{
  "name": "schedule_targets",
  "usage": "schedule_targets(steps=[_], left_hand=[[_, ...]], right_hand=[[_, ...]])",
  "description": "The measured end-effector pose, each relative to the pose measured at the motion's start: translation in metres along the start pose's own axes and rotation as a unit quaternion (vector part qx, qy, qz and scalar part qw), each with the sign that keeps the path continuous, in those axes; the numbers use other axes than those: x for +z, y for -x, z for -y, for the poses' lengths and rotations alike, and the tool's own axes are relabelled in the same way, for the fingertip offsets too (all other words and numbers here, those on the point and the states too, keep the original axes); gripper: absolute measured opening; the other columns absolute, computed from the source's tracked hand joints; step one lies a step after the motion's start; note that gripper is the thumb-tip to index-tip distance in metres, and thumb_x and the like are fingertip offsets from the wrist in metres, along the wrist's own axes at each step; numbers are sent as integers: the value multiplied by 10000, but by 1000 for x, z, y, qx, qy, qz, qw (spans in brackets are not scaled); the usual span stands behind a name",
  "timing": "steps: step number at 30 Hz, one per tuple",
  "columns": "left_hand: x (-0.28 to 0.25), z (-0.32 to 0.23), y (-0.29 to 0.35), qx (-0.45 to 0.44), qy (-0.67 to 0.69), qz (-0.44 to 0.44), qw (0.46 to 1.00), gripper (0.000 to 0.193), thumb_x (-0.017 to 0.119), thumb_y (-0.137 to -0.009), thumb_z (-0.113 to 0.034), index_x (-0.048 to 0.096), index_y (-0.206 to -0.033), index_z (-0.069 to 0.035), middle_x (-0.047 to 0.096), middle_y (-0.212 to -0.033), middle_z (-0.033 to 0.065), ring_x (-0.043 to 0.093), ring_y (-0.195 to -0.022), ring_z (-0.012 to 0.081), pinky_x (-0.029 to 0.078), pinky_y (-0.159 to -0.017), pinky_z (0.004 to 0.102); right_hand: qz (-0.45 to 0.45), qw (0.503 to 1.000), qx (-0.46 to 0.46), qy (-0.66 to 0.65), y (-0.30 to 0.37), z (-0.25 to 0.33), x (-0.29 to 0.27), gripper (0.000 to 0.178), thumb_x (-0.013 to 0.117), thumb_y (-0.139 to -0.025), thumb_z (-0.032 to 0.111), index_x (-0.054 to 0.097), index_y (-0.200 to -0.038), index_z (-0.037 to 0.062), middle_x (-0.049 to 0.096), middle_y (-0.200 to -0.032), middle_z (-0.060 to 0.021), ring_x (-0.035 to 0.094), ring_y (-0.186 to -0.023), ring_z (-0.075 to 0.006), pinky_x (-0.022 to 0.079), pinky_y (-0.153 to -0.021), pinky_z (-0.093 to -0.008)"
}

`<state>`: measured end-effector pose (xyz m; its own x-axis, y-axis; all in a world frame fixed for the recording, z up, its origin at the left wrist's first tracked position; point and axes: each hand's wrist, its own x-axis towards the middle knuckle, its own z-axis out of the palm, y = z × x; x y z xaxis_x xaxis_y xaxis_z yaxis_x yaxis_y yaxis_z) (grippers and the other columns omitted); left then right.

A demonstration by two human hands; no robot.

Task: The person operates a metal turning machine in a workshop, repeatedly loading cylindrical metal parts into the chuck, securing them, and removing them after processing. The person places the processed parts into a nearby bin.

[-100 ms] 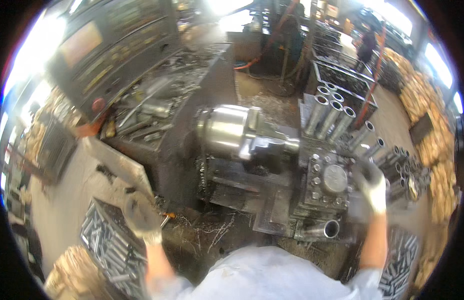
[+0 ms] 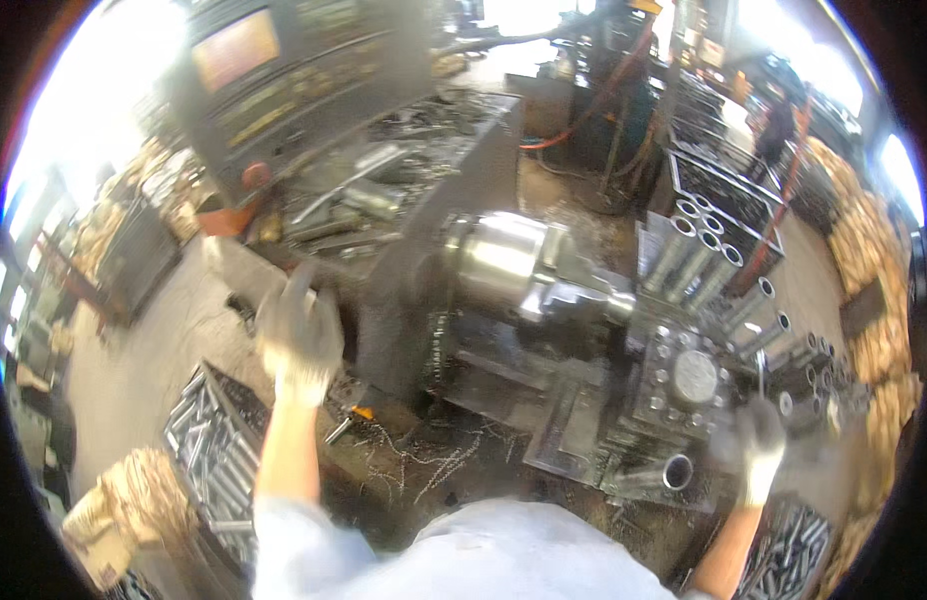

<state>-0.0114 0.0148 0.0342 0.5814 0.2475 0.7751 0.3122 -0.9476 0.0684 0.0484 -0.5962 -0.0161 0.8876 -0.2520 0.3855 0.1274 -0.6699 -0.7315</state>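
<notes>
My left hand point(image 2: 302, 335), in a pale glove with a dark palm, is raised beside the left end of a metal lathe. Its fingers look spread, though blurred, and nothing shows in them. At the right, my gloved right hand point(image 2: 760, 440) is smeared by motion next to the square tool post point(image 2: 696, 376). A thin bright rod point(image 2: 761, 372) rises just beyond that hand; whether I grip it cannot be made out. Between my hands is the lathe's shiny round chuck point(image 2: 499, 262). A short metal tube point(image 2: 674, 472) lies in front of the tool post.
Several upright steel tubes point(image 2: 719, 265) stand beyond the tool post. Crates of metal pieces sit at lower left point(image 2: 212, 375) and lower right point(image 2: 789, 545). An orange-handled tool point(image 2: 362, 412) lies near curly shavings. Brown sacks point(image 2: 869, 270) line the right side.
The whole view has shifted, with the lathe now farther right. My left hand has risen away from me toward the lathe's left end. My right hand has come nearer, beside the tool post.
</notes>
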Motion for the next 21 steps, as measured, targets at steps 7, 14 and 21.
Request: schedule_targets(steps=[7, 14, 21], left_hand=[[74, 21, -203, -87, -169, 296, 936, 873, 548, -1039, -419, 142, -1718, -49, 718, -1260, 272, 724, -1146, 397, 551, -996, 505], [34, -44, -56, 84, 210, -105, 968, 369, 721, -990, -94, 651, -1322, 52, 745, -1138, 284, 765, -1009, 399, 639, -842, 485], [-35, -143, 330, -115, 287, 534, 787, 444, 757, -957, -362, 729, -1269, -48, 755, -1209, 230, 738, -1120, 386, 600, -949, 440]], right_hand=[[49, 998, 19, 34, 114, -43, -25, 338, 738, -906, 61, 727, -1229, -37, 752, -1019, -104, 672, -905, -158, 550, -870, -314], [74, 996, 52, 9, 165, -43, -28, 328, 748, -881, 67, 750, -1200, -7, 793, -941, -124, 731, -833, -135, 589, -796, -305], [209, 975, 61, -43, 150, -61, 1, 638, 794, -824, 121, 604, -1422, 4, 789, -1069, -126, 756, -865, -163, 597, -790, -317]])
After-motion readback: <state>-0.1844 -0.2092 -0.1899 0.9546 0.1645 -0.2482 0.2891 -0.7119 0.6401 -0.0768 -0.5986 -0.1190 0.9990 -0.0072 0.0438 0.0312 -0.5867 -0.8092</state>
